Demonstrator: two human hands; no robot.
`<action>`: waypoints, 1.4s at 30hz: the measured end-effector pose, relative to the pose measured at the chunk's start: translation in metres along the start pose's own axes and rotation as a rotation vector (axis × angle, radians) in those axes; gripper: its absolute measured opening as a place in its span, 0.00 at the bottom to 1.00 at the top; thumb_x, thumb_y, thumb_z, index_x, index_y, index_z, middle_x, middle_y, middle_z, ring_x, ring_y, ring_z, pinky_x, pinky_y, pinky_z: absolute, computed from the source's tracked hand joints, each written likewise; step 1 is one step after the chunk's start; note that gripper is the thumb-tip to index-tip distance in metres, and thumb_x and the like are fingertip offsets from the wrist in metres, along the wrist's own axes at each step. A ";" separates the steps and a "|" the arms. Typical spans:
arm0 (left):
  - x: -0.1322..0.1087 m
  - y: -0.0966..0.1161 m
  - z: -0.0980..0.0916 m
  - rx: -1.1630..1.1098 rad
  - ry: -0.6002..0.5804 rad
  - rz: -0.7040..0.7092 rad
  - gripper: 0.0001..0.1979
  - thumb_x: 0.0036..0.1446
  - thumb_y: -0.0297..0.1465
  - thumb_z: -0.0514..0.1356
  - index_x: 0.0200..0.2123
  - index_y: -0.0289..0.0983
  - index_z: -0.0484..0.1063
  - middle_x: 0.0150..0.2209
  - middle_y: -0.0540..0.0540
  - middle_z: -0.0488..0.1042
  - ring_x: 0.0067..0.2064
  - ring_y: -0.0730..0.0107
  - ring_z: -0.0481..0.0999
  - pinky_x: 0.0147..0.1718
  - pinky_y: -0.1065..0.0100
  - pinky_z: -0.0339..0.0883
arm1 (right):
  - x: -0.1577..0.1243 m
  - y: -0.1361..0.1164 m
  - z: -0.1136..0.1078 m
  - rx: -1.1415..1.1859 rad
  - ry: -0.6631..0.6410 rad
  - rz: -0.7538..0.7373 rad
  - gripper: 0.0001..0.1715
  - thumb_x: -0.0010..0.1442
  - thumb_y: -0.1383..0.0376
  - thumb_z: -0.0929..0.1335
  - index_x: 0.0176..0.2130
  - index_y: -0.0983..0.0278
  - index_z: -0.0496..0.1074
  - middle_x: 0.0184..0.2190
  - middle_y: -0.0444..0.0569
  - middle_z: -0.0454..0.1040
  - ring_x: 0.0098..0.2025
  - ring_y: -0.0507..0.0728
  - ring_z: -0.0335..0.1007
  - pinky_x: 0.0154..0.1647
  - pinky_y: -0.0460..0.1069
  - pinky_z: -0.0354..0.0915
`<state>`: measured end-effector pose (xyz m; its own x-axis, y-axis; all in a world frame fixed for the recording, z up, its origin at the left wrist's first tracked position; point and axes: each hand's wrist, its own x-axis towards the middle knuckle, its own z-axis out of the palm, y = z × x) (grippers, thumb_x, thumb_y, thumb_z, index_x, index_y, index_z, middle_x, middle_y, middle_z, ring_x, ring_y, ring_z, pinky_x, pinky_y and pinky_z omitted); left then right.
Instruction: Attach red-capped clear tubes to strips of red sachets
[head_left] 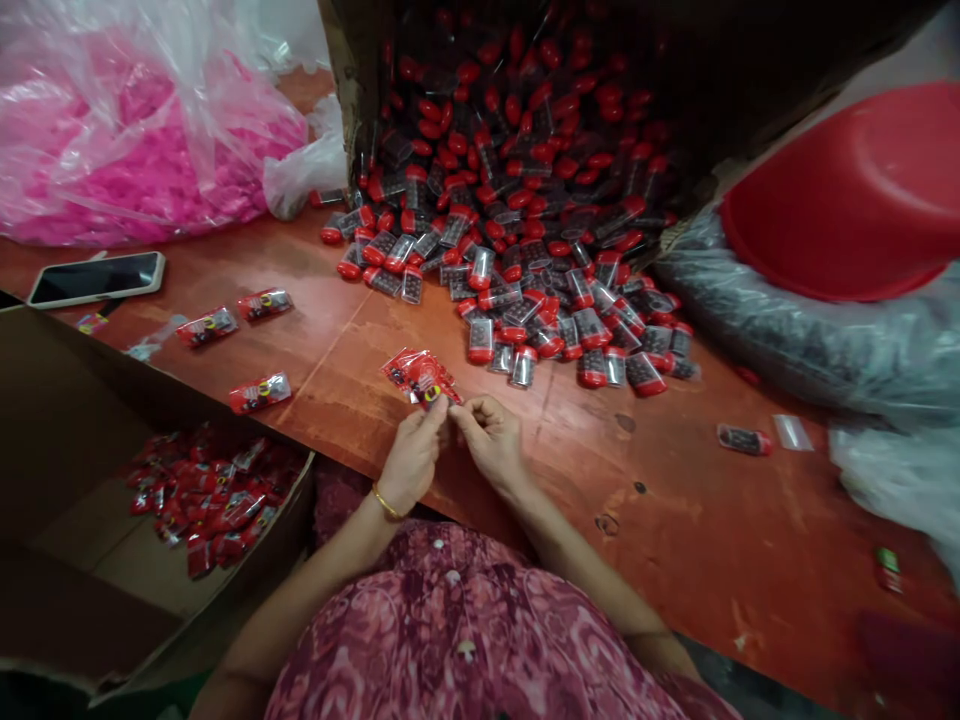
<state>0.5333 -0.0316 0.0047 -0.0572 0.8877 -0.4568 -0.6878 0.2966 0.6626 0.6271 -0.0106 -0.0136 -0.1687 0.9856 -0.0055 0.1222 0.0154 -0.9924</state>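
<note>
Over the near edge of the table, my left hand (pixel 411 455) pinches a red printed plastic wrapper (pixel 432 392) between thumb and fingers. My right hand (pixel 491 438) is closed beside it, thumb and forefinger pressed together at the wrapper's right edge. Just beyond my fingertips, more red wrappers (pixel 409 368) lie in a small stack. Small clear containers with red caps and dark contents (pixel 525 330) are heaped further back, spilling from a large cardboard box (pixel 346 110) on its side. Three filled red packets (pixel 260 392) lie to the left.
An open carton (pixel 67 540) at lower left holds many red packets (pixel 217 500). A phone (pixel 97 280) and a clear bag of pink pieces (pixel 135 150) are at left. At right, a red tub (pixel 847 200) rests on a filled plastic bag (pixel 787 320); a single container (pixel 742 440) lies nearer.
</note>
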 end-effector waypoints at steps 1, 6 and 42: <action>0.001 0.005 -0.005 -0.018 0.015 -0.009 0.20 0.38 0.44 0.69 0.25 0.33 0.73 0.22 0.49 0.74 0.25 0.74 0.73 0.27 0.73 0.66 | 0.005 0.000 -0.003 -0.123 0.004 -0.061 0.21 0.54 0.49 0.66 0.23 0.63 0.64 0.17 0.40 0.67 0.19 0.49 0.61 0.22 0.44 0.60; 0.018 0.051 -0.047 -0.227 0.366 0.224 0.15 0.54 0.43 0.59 0.27 0.36 0.73 0.29 0.47 0.79 0.35 0.72 0.78 0.41 0.70 0.68 | 0.035 0.002 -0.047 -0.848 0.205 -0.244 0.22 0.61 0.52 0.59 0.37 0.65 0.72 0.34 0.54 0.75 0.36 0.58 0.68 0.38 0.52 0.63; 0.014 0.025 -0.010 0.868 0.292 0.664 0.14 0.44 0.35 0.66 0.38 0.44 0.77 0.52 0.45 0.72 0.61 0.56 0.60 0.60 0.55 0.45 | 0.029 0.000 0.001 -0.031 0.048 -0.071 0.17 0.59 0.56 0.61 0.26 0.63 0.68 0.22 0.42 0.69 0.26 0.51 0.63 0.28 0.46 0.60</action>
<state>0.5081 -0.0150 0.0088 -0.4688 0.8784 0.0931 0.2704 0.0424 0.9618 0.6211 0.0179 -0.0140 -0.1307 0.9889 0.0713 0.1418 0.0898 -0.9858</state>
